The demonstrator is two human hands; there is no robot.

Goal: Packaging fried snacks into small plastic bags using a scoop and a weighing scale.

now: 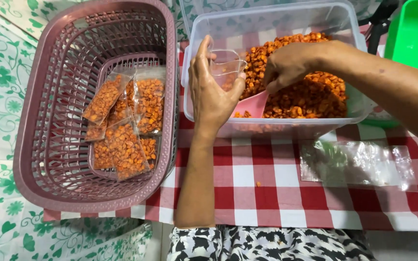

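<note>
Head view. Landmark: clear plastic tub [218, 29], rectangular, at the far middle of the bench [267, 193], which carries a red-and-white check cloth.

Packages:
- Tub holds a heap of orange-brown fried kernels [310, 92], piled toward its right side.
- Left of the tub, nearly touching it: mauve slatted basket [39, 159], rectangular with rounded corners. On its floor lie several small clear packets of the same kernels [124, 147], flat and overlapping (six or so; exact count unclear).
- In front of the tub, to the right: a loose stack of empty clear bags [359, 164], flat on the cloth.
- Right of the tub, at the frame edge: a green plastic container [414, 34], only partly in view.
- One stray kernel [258, 183] on the cloth in front of the tub.
- No labels seen on any packet.

Hands:
- Left hand [211, 92] reaches over the tub's near wall, palm turned right, forearm running straight back toward the body. Its fingers, pressed together with the thumb opposite, hold a small clear empty bag [226, 65] open-mouthed above the tub's left part.
- Right hand [289, 65] comes in from the right over the heap, wrist bent down. Fingers curled and closed around the handle of a pink scoop [252, 104], which lies low in the tub just below the bag, kernels at its edge.
</note>
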